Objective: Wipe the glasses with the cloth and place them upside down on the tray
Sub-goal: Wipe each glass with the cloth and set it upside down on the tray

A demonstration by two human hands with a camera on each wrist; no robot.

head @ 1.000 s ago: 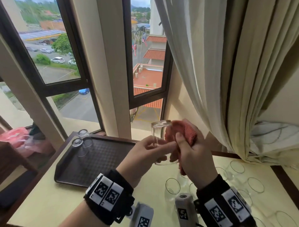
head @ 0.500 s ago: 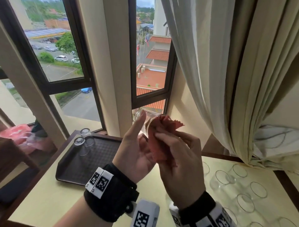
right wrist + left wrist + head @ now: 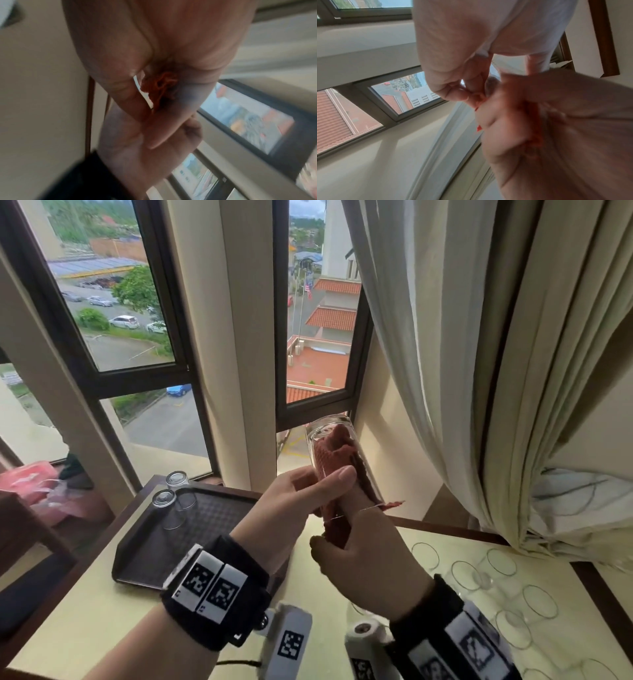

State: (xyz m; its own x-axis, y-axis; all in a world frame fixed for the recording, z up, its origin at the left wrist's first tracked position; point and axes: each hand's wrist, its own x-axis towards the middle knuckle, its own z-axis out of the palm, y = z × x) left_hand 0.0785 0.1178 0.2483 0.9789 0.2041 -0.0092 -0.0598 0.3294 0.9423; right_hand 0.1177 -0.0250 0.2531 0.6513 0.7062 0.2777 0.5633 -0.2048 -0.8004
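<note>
Left hand [image 3: 287, 508] grips a clear glass [image 3: 337, 453] raised at frame centre, base tilted upward, while the right hand [image 3: 370, 556] clutches the red cloth [image 3: 334, 460] stuffed inside it; at lower left, the dark tray [image 3: 205, 529] holds two upturned glasses [image 3: 171, 501].

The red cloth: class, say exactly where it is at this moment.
In the head view the red cloth is stuffed inside the glass held up mid-frame before the window, gripped by the left hand, while the right hand holds its lower end.
</note>
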